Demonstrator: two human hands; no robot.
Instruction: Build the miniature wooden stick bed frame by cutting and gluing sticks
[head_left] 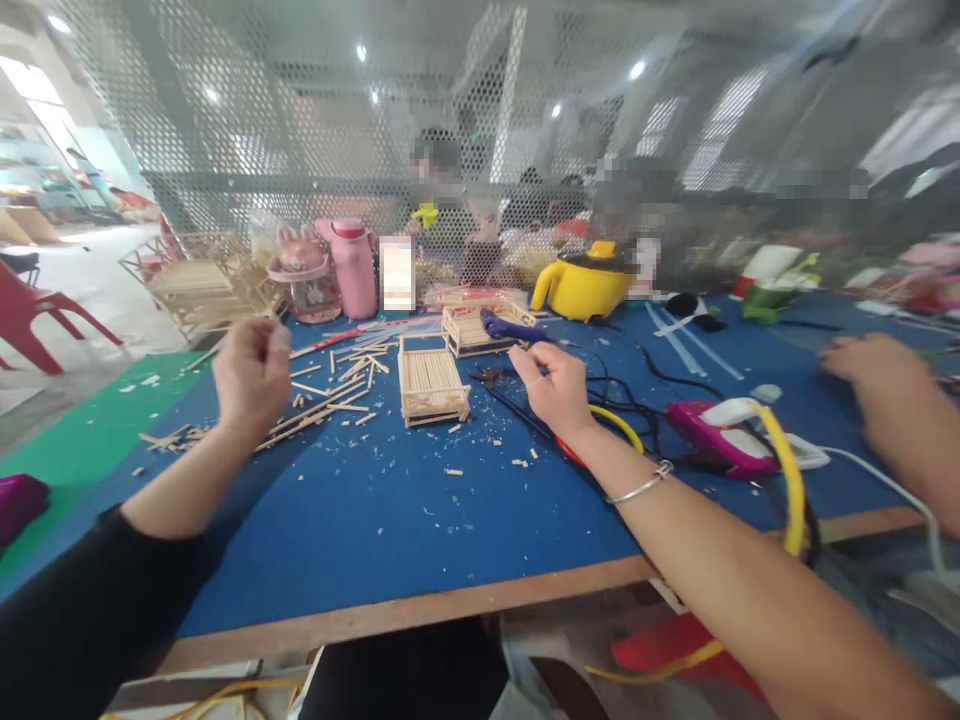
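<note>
My left hand (pixel 253 375) is raised over the left side of the blue table, its fingers curled closed; what they hold, if anything, is hidden. Below and beside it lie loose thin wooden sticks (pixel 352 385). My right hand (pixel 556 385), with a silver bangle on the wrist, is also closed, thumb against fingers, and I cannot make out anything between them. Just left of it are dark pliers jaws (pixel 491 377). A blue-handled tool (pixel 514 326) lies behind it. Between my hands stands a small wooden stick bed frame (pixel 431 385), with a second stick frame (pixel 469 332) behind.
Along the back stand a pink bottle (pixel 354 270), a pink rabbit cup (pixel 301 275) and a yellow pot (pixel 589 285). To the right lie black cables and a magenta-and-white device (pixel 724 440). Another person's hand (pixel 877 375) rests at the far right. Perforated metal mesh rises behind.
</note>
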